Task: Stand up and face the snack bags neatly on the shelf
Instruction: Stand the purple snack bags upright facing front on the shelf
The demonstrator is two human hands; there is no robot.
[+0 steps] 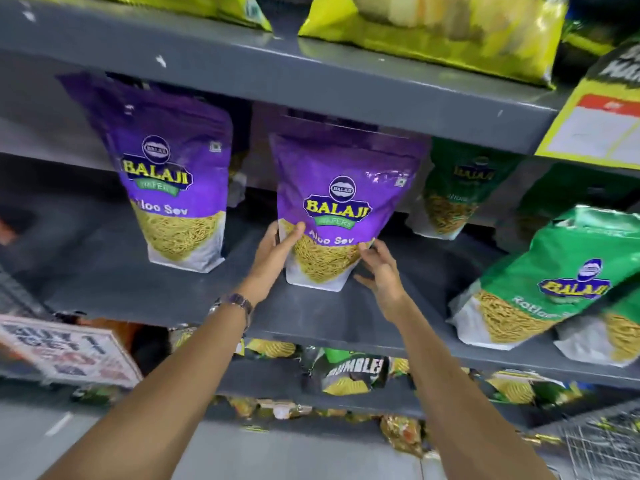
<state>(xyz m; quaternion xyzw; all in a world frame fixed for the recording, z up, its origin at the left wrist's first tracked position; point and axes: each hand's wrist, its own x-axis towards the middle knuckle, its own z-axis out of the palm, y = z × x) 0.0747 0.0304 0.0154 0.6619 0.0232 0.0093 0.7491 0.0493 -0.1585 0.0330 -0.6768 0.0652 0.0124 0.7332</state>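
A purple Aloo Sev bag (341,199) stands upright in the middle of the grey shelf (194,292), label facing me. My left hand (275,256) grips its lower left edge, thumb on the front. My right hand (379,271) touches its lower right corner with fingers spread. A second purple Aloo Sev bag (173,181) stands upright to the left, apart from the first. Behind and to the right stands a green bag (457,192). A green Ratlami bag (540,282) leans tilted at the shelf's right front.
The shelf above (311,74) carries yellow-green bags (450,32) and hangs low over the purple bags. A yellow price sign (602,123) hangs at the right. A "Buy 1 Get 1" sign (65,351) sits lower left. Lower shelves hold several crumpled snack bags (346,372).
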